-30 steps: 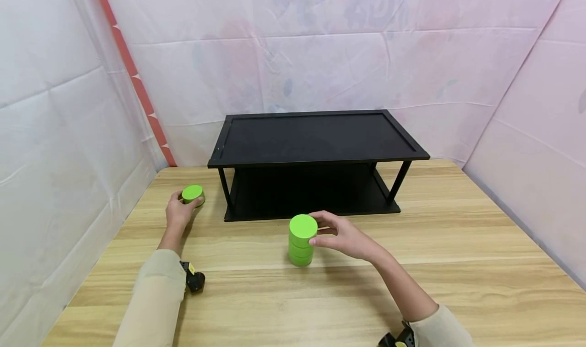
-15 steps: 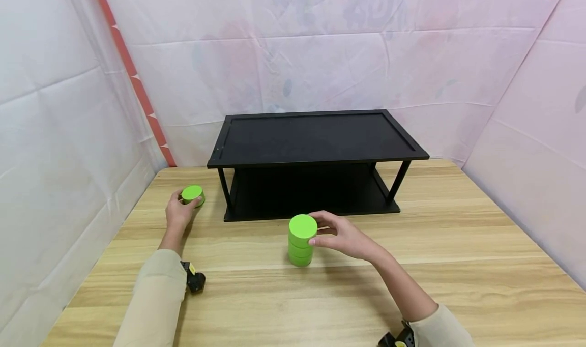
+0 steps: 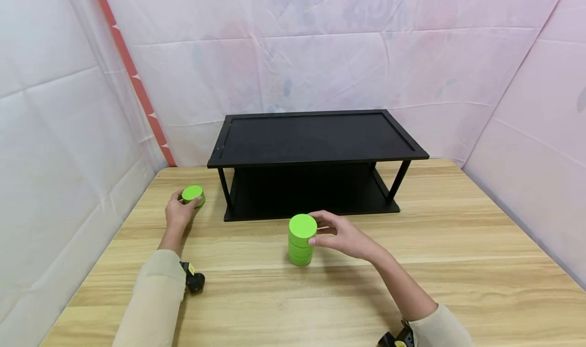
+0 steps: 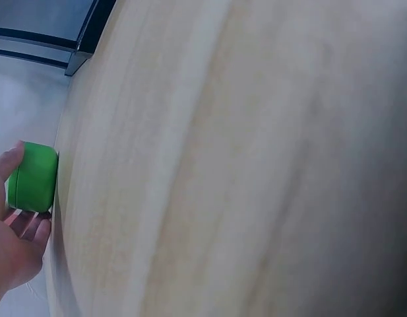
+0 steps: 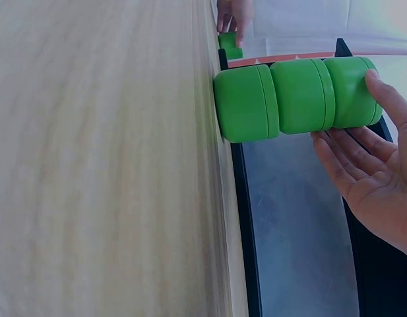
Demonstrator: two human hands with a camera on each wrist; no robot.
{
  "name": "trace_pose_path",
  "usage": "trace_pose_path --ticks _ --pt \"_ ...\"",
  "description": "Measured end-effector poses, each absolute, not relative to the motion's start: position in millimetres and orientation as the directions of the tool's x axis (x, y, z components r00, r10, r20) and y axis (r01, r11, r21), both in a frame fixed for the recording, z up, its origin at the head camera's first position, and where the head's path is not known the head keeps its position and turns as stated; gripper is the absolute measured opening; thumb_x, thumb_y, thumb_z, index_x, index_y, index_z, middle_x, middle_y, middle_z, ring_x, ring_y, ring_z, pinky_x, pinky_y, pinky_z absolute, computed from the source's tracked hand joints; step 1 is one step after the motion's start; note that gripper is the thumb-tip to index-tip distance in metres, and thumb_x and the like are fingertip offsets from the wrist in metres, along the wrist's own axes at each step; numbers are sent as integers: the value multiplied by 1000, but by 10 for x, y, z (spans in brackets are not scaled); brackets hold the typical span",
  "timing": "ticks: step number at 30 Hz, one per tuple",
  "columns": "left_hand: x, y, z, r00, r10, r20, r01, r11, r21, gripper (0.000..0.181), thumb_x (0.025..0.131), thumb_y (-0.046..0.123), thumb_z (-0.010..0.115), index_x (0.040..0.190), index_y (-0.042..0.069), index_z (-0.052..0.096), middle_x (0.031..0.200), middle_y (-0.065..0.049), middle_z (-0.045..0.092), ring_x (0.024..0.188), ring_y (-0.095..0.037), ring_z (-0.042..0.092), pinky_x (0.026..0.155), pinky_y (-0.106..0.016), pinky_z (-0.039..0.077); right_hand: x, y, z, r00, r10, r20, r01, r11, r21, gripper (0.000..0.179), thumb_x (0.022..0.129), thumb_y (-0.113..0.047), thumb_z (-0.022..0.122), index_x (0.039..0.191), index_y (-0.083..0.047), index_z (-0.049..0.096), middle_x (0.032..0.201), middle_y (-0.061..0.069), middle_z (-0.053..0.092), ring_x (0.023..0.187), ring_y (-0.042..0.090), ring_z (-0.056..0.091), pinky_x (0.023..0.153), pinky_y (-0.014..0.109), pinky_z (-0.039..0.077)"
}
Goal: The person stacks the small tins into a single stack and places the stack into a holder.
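A single small green round lidded tin stands on the table at the far left. My left hand grips it between thumb and fingers; the left wrist view shows the tin with its base down at the wood. Three like green tins are stacked upright in front of the black rack, and the right wrist view shows the bottom tin, middle tin and top tin. My right hand holds the top tin from the right side, thumb near its lid and fingers behind it.
A two-tier black rack stands at the back middle of the wooden table, just behind the stack. White sheeting walls off the back and both sides. Black cameras sit on both wrists, such as the left wrist camera.
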State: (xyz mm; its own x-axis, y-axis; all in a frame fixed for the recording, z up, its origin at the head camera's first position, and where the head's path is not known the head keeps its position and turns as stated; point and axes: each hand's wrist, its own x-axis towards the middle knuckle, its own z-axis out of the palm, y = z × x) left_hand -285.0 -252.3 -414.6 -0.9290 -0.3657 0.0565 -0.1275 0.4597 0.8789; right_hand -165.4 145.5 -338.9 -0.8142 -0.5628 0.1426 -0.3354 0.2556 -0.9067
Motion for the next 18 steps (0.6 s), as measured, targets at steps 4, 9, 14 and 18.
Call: trace_pose_path --ticks 4,9,14,18 --pt "-2845 -2533 -4146 -932 -358 55 -123 455 882 63 88 17 62 138 -6 30 135 -29 36 123 -39 36 102 -44 31 -1654 1455 -3393 -814 -562 143 -337 259 -905 46 83 -3 67 124 4 48 119 14 53 109 32 51 94 50 39" --pt "-2833 -2547 -4144 -936 -345 63 -107 453 885 63 88 16 63 138 -7 31 135 -29 36 123 -39 37 101 -43 31 -1654 1463 -3392 -817 -561 136 -332 264 -906 47 83 -4 67 125 3 48 119 14 53 109 32 51 94 50 39" --pt "-2812 -2564 -4135 -933 -350 83 -92 455 886 62 87 16 64 136 -6 34 133 -28 39 121 -38 38 101 -43 32 -1655 1466 -3387 -818 -560 133 -332 269 -904 47 84 -5 67 125 3 48 119 14 52 109 32 51 94 50 39" --pt "-2787 -2566 -4124 -932 -351 88 -83 444 892 61 87 15 64 135 -6 35 133 -27 40 121 -38 39 100 -43 33 -1656 1465 -3385 -818 -559 133 -331 271 -904 47 83 -4 67 125 3 48 119 14 52 109 32 51 94 50 39"
